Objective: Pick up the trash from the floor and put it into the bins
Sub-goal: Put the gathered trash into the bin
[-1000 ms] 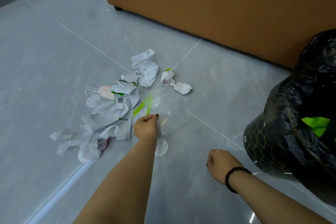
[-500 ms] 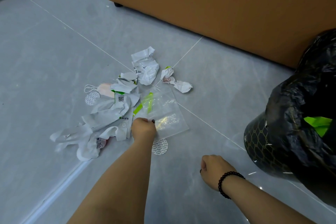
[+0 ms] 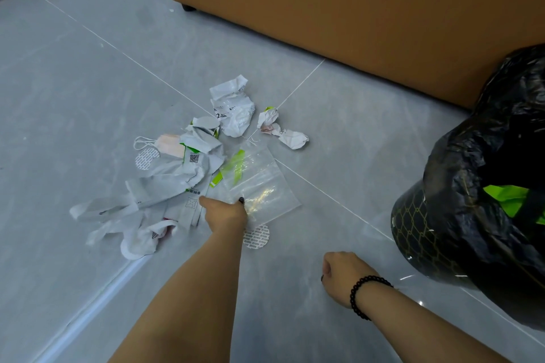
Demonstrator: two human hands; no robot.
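Two hands in view. Left hand [image 3: 225, 211] low over floor [image 3: 88, 68], grip curled, pinching near edge of clear plastic bag [image 3: 259, 183]; bag flat on floor beside white wrapper pile [image 3: 165, 183]. Right hand [image 3: 343, 272] fisted, holding nothing visible, beaded bracelet [image 3: 364, 295] on wrist. Round foil seal [image 3: 256, 236] just beside left wrist. Crumpled paper [image 3: 283, 130] beyond bag. Black-lined bin [image 3: 483, 203] at right, well apart from pile.

Indoor room, grey tiled floor [image 3: 88, 74], tan cabinet [image 3: 368, 9]
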